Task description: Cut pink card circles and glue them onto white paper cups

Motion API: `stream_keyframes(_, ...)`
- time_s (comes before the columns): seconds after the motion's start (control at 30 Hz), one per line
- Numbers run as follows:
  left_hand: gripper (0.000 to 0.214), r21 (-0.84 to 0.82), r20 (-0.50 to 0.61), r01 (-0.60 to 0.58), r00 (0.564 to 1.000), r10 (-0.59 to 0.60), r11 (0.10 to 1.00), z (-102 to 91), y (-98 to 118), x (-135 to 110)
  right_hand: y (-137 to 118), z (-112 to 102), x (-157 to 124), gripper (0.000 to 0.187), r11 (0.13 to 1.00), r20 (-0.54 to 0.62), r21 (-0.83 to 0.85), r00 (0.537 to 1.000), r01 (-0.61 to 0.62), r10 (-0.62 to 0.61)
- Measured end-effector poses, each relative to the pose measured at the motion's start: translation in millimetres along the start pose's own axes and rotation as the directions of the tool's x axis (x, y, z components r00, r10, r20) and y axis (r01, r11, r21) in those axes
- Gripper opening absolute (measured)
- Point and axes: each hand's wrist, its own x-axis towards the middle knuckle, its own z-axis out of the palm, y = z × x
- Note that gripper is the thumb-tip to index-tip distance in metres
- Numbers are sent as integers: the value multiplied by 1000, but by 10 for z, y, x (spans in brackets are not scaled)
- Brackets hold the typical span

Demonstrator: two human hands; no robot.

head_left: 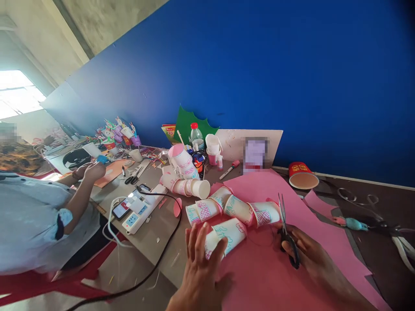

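Note:
My right hand (pixel 304 250) grips black-handled scissors (pixel 282 216) by the handles, their slim blades pointing up and slightly parted. Over the pink paper sheet (pixel 253 280), my left hand (pixel 204 268) has its fingers spread beside a printed paper cup (pixel 230 233) lying on its side. The fingertips overlap the cup's lower end; whether they press on it I cannot tell. Behind it, more paper cups (pixel 238 208) with pink and teal drawings lie in a joined, bent row. Another stack of cups (pixel 183 162) leans up behind those.
A white power strip (pixel 139 216) with a black cable (pixel 175 233) lies left of the cups. A red paper bucket (pixel 301 175) lies against the blue wall panel (pixel 292 86). A marker (pixel 228 169) and a bottle (pixel 196 136) stand or lie behind. At left sits another person (pixel 42 220).

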Motion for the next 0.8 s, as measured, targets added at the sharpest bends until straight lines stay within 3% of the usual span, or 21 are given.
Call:
stream_keyframes(0.07, 53, 119, 60, -8, 998, 1, 993, 42, -65, 160, 16, 7, 7, 40, 1000, -8, 5, 1000, 7, -7)
stream_keyframes(0.3, 45, 267, 22, 13, 1000, -19, 964, 144, -391, 512, 42, 32, 29, 41, 995, 19, 98, 1000, 14, -16)
stream_keyframes(0.57, 51, 229, 71, -24, 997, 7, 973, 294, -423, 570, -3, 43, 7, 41, 984, 61, 171, 997, 41, -52)
stream_keyframes(0.8, 55, 103, -44, 20, 999, -16, 994, 187, -402, 487, 16, 40, 22, 37, 989, 44, 145, 999, 26, -33)
